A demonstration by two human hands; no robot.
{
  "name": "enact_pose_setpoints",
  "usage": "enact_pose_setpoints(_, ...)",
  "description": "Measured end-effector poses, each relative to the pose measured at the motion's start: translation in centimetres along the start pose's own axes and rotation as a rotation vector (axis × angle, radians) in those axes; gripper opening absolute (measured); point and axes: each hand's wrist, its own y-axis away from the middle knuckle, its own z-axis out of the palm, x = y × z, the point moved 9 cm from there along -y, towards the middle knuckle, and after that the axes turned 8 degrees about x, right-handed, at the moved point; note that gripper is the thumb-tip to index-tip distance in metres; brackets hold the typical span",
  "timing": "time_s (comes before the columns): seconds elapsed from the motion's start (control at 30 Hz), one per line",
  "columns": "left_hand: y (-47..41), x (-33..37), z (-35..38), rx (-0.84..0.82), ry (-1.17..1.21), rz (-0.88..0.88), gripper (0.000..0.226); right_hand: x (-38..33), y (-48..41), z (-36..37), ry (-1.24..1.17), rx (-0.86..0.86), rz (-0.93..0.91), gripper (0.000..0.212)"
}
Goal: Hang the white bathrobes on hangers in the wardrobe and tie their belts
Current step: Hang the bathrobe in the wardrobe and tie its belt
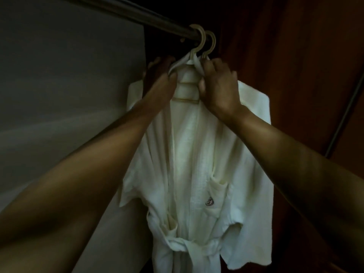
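A white bathrobe (189,158) hangs on a pale plastic hanger (200,39) hooked over the dark wardrobe rail (126,11). Its belt (189,247) is knotted at the waist. A small logo sits on the chest pocket (216,196). A second hanger hook (211,41) hangs right behind it, with another white robe (254,107) partly showing behind. My left hand (159,75) grips the left side of the collar, thumb in front. My right hand (218,83) pinches the right side of the collar near the hanger's neck.
A grey wardrobe wall (69,75) stands on the left. A reddish wooden panel (295,56) and a sliding door edge (346,107) lie to the right. The interior is dim.
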Motion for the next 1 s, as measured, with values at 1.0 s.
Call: enact_pose_setpoints(1.0, 26.2, -10.1, 7.4, -0.262, 0.122, -0.54, 0.061, -0.6, 21.4, 4.6, -0.259, -0.567, 0.171, 0.042)
